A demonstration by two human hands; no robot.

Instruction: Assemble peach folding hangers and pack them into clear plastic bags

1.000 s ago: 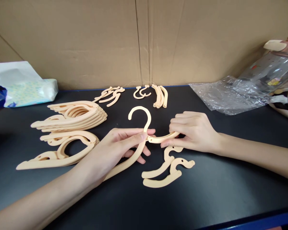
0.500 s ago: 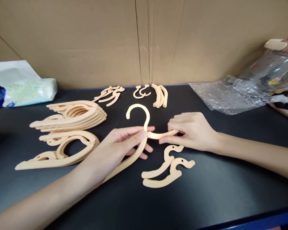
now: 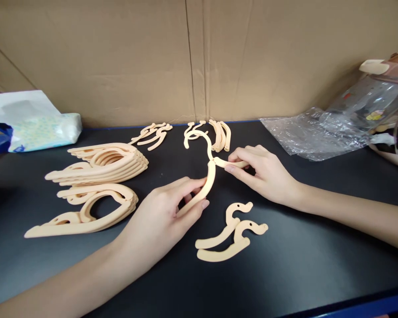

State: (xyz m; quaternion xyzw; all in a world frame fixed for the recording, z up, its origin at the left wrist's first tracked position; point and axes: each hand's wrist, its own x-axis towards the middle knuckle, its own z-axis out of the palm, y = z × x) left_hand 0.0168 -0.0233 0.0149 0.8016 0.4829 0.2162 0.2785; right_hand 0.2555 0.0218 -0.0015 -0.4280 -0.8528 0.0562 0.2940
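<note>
Between my hands is a cream plastic folding clothes hanger (image 3: 209, 145), its hook pointing away from me and two curved arms meeting below the hook. My left hand (image 3: 172, 212) pinches the left arm between thumb and fingers. On the other side, my right hand (image 3: 262, 172) grips the short right arm. Two loose curved hanger pieces (image 3: 223, 254) lie on the black table (image 3: 301, 265) just below the hanger, touching each other. Left of my left hand are stacked folded hangers (image 3: 112, 163), with more folded hangers (image 3: 82, 225) in front of them.
Along the back lie loose curved pieces (image 3: 157, 134), hooks (image 3: 189, 128) and straight arm pieces (image 3: 220, 134). A tissue pack (image 3: 46, 130) sits back left. Crumpled clear plastic (image 3: 305, 137) and a clear bottle (image 3: 374, 101) stand back right. A cardboard wall (image 3: 119, 62) rises behind.
The hanger has moved away from me and slightly right. My left hand has shifted from the joint down onto the left arm. My right hand has moved slightly up, still gripping.
</note>
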